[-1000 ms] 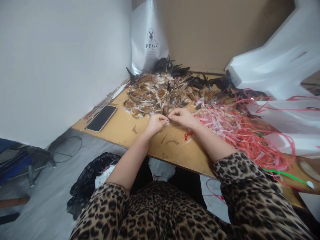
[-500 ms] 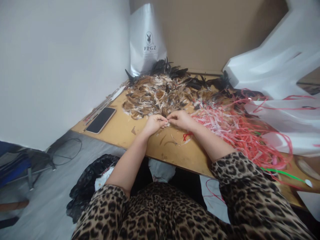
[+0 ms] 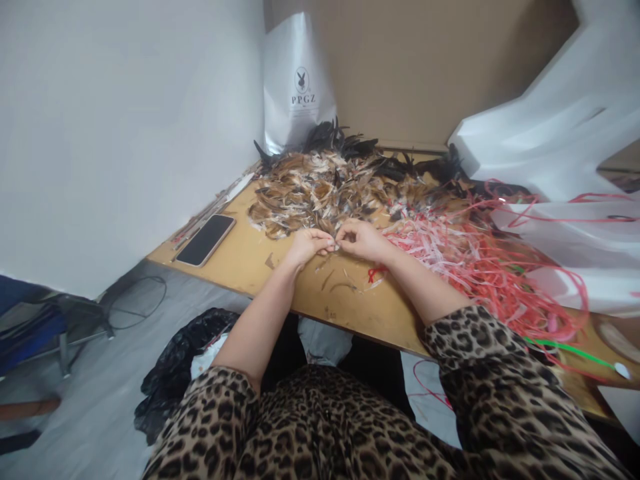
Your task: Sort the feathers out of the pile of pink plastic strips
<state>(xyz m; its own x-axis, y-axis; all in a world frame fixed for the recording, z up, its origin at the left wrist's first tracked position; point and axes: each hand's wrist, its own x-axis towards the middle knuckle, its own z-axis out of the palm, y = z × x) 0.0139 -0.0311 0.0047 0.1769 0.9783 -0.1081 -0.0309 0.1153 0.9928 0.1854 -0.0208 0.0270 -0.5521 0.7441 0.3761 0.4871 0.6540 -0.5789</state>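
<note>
Over the wooden table, my left hand and my right hand meet fingertip to fingertip. Both are closed in a pinch at a small whitish piece, too small and too covered by fingers to name. Just beyond them spreads a heap of brown, white and black feathers. Beside my right forearm lies a tangle of red and pale pink strips. A short red tie and a few thin loose feathers rest on the wood below my hands.
A phone lies at the table's left end. Against the wall stands a white printed bag. Large white plastic sheeting fills the right side. A green strip lies near the right edge, and a black plastic bag sits on the floor.
The fingertips of my two hands have shifted slightly at the small piece, my right fingers curling a little more. The whole view has moved slightly; the objects on the table stay in place.
</note>
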